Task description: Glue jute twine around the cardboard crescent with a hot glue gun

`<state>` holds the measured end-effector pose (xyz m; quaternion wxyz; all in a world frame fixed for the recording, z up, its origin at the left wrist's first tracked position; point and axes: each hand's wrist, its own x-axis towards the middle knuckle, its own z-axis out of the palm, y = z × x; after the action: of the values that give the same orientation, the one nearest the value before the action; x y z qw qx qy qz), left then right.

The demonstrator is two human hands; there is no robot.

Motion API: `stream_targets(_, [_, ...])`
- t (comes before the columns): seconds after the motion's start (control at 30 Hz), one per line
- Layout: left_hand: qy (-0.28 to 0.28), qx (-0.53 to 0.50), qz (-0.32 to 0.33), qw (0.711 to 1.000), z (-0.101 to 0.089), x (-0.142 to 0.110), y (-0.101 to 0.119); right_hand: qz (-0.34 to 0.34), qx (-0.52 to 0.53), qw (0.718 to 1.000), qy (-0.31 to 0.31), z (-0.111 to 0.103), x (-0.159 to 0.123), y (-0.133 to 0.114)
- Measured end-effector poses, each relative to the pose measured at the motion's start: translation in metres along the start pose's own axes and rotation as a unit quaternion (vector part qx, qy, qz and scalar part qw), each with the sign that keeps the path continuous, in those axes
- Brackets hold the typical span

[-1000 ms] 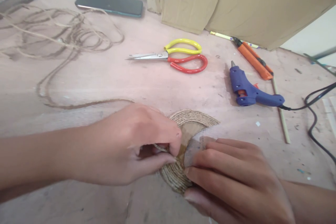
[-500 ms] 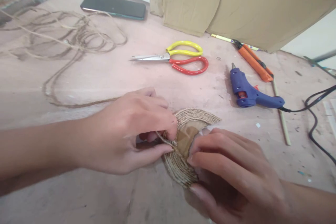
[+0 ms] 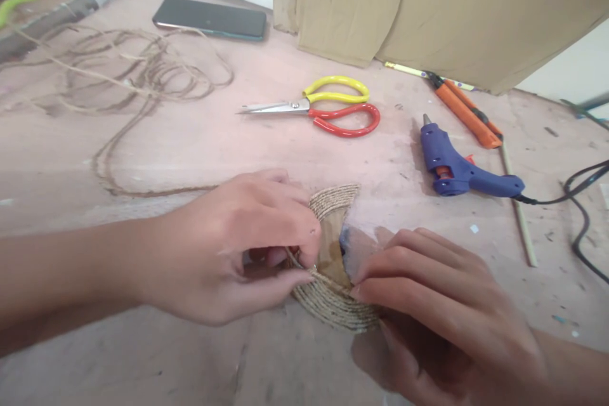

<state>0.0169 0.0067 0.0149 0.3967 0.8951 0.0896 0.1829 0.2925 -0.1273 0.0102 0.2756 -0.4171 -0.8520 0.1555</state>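
A round cardboard disc [image 3: 332, 254] partly wound with jute twine lies on the pinkish board in front of me. My left hand [image 3: 238, 247] pinches the twine strand against the disc's inner edge. My right hand [image 3: 428, 304] is closed on the disc's right side, fingers pressed together on top, thumb underneath. The loose twine [image 3: 137, 76] trails from the disc to a tangled pile at the far left.
Scissors with yellow and red handles [image 3: 323, 106] lie behind the disc. A blue glue gun [image 3: 457, 162] with a black cord, an orange knife [image 3: 466, 113] and a thin stick [image 3: 518, 209] lie at the right. A phone [image 3: 209, 18] and cardboard sheets [image 3: 428, 6] are at the back.
The disc has been turned under my hands, so its wound rim now shows at the bottom and left. My right hand has shifted slightly lower and to the right.
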Motion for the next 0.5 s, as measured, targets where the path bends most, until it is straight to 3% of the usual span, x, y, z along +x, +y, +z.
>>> stream_targets(0.17, [0.001,-0.011,-0.008,1.0,0.0006,-0.0007,0.0002,0.017,-0.007,1.0,0.013,-0.0005,0.002,-0.0029])
stream_targets(0.5, [0.001,-0.018,-0.009,1.0,0.0005,0.0015,-0.0002,0.012,0.032,0.999,-0.018,-0.0023,0.0045,0.0046])
